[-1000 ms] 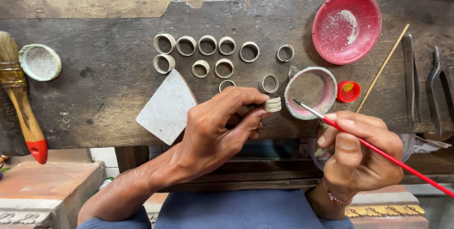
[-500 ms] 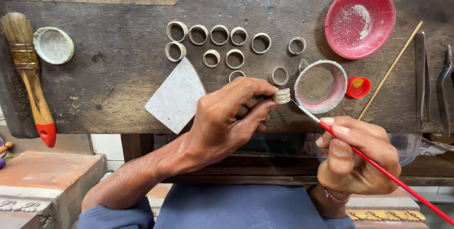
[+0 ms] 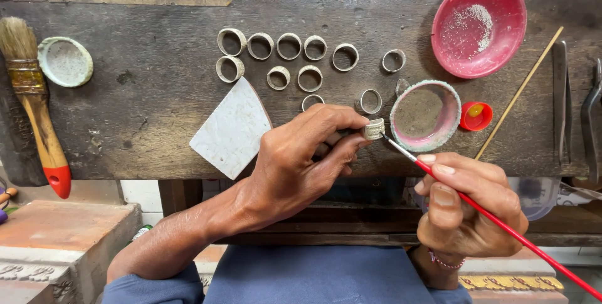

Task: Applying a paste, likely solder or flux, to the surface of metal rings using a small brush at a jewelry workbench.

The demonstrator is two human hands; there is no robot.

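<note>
The left hand (image 3: 301, 166) pinches a pale ring (image 3: 375, 129) just left of the pink-rimmed dish (image 3: 426, 115); the right hand (image 3: 467, 207) grips a red brush (image 3: 501, 225), its tip touching that ring.

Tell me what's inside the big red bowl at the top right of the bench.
The red bowl holds a small scatter of pale, sandy grains spread over its floor toward the upper middle. The rest of the inside is bare red. Nothing covers it, so the whole interior shows.
</note>
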